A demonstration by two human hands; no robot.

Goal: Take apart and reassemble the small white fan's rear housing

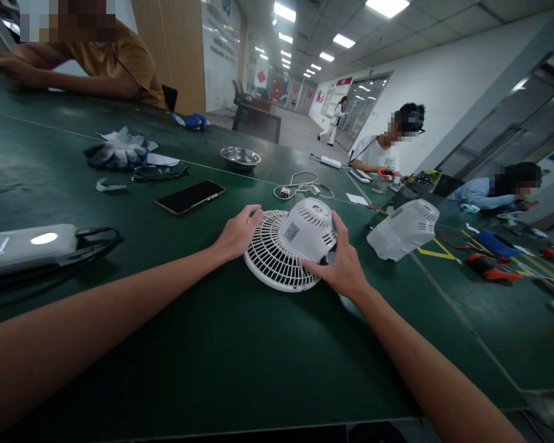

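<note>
A white round fan grille (277, 261) lies on the green table (240, 357), with a white vented motor housing (307, 231) over its upper right part. My right hand (344, 261) grips the housing from the right, thumb at its lower front and fingers along its far side. At the grille's upper left edge, my left hand (240, 232) touches the rim with its fingers bent together; its grip is partly hidden. Another white vented housing (404, 231) stands on the table to the right of my right hand.
Beyond the hands lie a black phone (191, 197), a coiled white cable (305, 186), a metal bowl (240, 158) and gloves (117, 151). A white device (28, 249) is at left, an orange-black tool (492, 269) at right. Several people are around.
</note>
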